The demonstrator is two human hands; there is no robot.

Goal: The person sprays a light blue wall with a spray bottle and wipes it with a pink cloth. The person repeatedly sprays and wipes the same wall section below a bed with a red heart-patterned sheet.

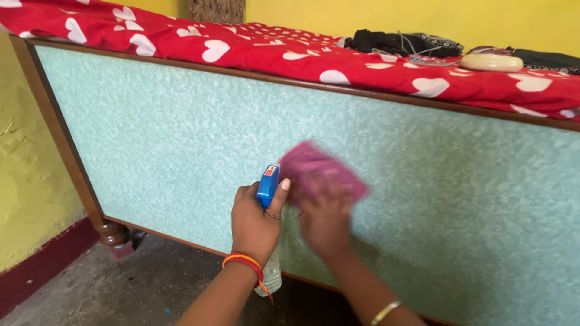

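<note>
Pink, soft cloth (320,169) is what we press with our right hand (326,223) flat against the pale green textured panel (181,133) of the bed's side. The cloth is blurred, so we cannot tell its folds, but it lies just above the right fingers and slightly to the right of them, touching the panel. The right grip is spread on the cloth, more pushing it than clenching it.

Our left hand (257,226) is closed around the neck of a clear plastic spray bottle with a blue trigger head (267,184). The bottle stands upright, its long axis vertical, and its bottom hangs below the wrist with the red and orange thread bracelet (244,262). The nozzle faces the panel, just beside the cloth on its left. So the two hands are close together, almost touching, and the right one is nearer to the cloth.
</note>
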